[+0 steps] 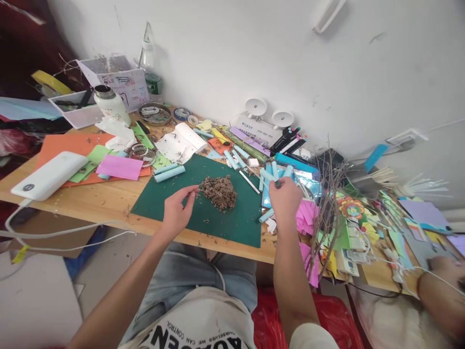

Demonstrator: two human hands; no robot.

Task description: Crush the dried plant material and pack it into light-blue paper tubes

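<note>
My left hand (177, 209) hovers over the dark green cutting mat (170, 198), thumb and fingertips pinched together on a small bit of brown material beside the heap of brown dried plant bits (220, 192). My right hand (285, 198) is closed at the mat's right edge, gripping a thin dark-tipped tool that points up. Light blue paper rolls (273, 170) lie just beyond it.
Wooden table (98, 196) crowded with coloured paper, a white power bank (49, 175), a white flask (112, 104), markers (288, 139), bare twigs (327, 203) and paper flowers. Two more blue rolls (169, 172) sit at the mat's upper left. Another person's arm (441, 286) rests at the lower right.
</note>
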